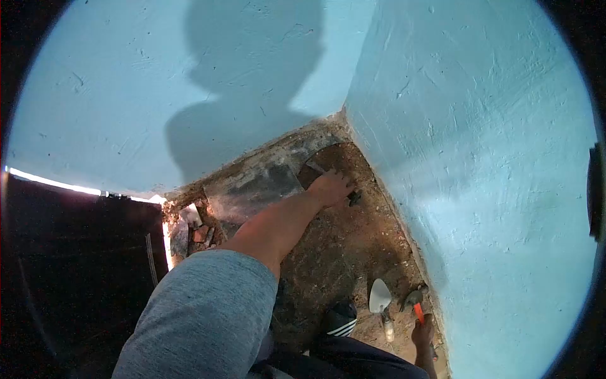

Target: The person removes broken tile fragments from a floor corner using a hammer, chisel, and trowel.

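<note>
My left hand [332,188] reaches down to the dirt floor near the corner, its fingers bent over the soil beside a small dark piece [354,198]. Whether it holds anything is too small to make out. Low on the right, my right hand [423,330] is wrapped round the orange handle of a hammer [414,299], whose metal head is close to the wall base. A trowel [380,297] with a wooden handle lies on the floor just left of the hammer.
Light blue walls [492,158] meet at the corner above the dirt. A grey slab [252,189] lies along the left wall, with broken brick pieces [201,234] beside it. A dark panel [82,252] stands at the left. My shoe [341,319] is near the trowel.
</note>
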`<state>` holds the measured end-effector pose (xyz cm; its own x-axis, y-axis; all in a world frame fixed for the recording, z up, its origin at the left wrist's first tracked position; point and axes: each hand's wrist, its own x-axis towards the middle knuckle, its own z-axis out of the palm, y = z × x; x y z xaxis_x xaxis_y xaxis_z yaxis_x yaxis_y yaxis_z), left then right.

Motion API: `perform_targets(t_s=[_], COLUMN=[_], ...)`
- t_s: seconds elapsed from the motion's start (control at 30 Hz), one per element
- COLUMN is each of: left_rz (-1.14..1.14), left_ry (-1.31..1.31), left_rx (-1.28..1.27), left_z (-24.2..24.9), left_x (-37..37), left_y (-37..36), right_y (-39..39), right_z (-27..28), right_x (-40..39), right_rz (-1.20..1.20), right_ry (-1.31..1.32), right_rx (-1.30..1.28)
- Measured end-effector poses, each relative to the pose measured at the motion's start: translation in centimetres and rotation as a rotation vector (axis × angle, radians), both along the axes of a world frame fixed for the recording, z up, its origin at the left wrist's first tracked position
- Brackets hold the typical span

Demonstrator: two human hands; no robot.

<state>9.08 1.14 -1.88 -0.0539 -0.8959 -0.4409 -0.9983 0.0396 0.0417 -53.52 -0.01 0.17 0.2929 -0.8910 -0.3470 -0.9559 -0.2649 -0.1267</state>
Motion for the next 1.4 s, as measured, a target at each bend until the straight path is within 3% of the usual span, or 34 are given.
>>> perform_targets(t_s=[0.1,0.2,0.3,0.37,0.43,0.5,0.63,0.7,0.77,0.87,0.97,1.1,1.2,1.3,1.4], left_rz=[-0.073,-0.077,0.009,-0.029,-0.021,0.023,0.054,0.062,-0.013,-0.005,0.035,0.05,0.048,0.122,0.15], left_ry=[-0.007,0.022,0.078,0.08,0.086,0.097,0.133,0.144,0.084,0.105,0.157,0.163,0.173,0.164,0.191], left_rx=[-0.131,-0.091,-0.02,-0.075,-0.064,0.014,-0.069,-0.029,-0.114,-0.144,-0.019,0.044,-0.269,0.046,-0.016], left_z=[-3.1,-3.6,-5.1,-3.9,-2.5,-1.5,-2.3,-0.2,-3.0,-3.1,-0.1,0.3,-4.5,2.1,0.3], left_x=[0.1,-0.4,-0.7,-0.5,-0.3,-0.3,-0.6,-0.8,-0.9,-0.9,-0.9,-0.7,-0.2,-0.4,-0.5], left_y=[0.5,0.3,-0.2,0.4,0.3,-0.2,-0.2,0.4,1.5,1.7,1.5,1.2,1.3,0.2,0.2], right_y=[-1.8,-3.1,-1.9,-0.7,0.3,1.5,5.6,7.0,9.0,9.4,8.3,5.8,5.4,6.9,8.4], right_z=[6.0,7.7,9.5,8.3,6.6,2.1,1.6,1.1,0.2,0.1,-0.6,-2.4,-0.8,-3.0,-3.5], right_x=[5.2,7.7,15.4,20.5,26.3,29.7,39.9,41.2,41.5,41.3,39.3,37.4,37.2,39.6,43.0], right_rz=[-0.002,-0.001,-0.03,-0.275,-0.377,-0.401,-0.839,-0.971,-1.054,-1.231,-1.199,-1.141,-1.145,-1.115,-1.018], right_ry=[0.314,0.14,-0.13,-0.416,-0.517,-0.632,-0.969,-1.1,-1.229,-1.287,-1.299,-1.499,-1.456,-1.52,-1.238], right_rx=[0.175,0.339,0.367,0.541,0.558,0.529,0.371,0.329,0.271,0.241,0.123,-0.351,-0.473,-0.358,-0.017])
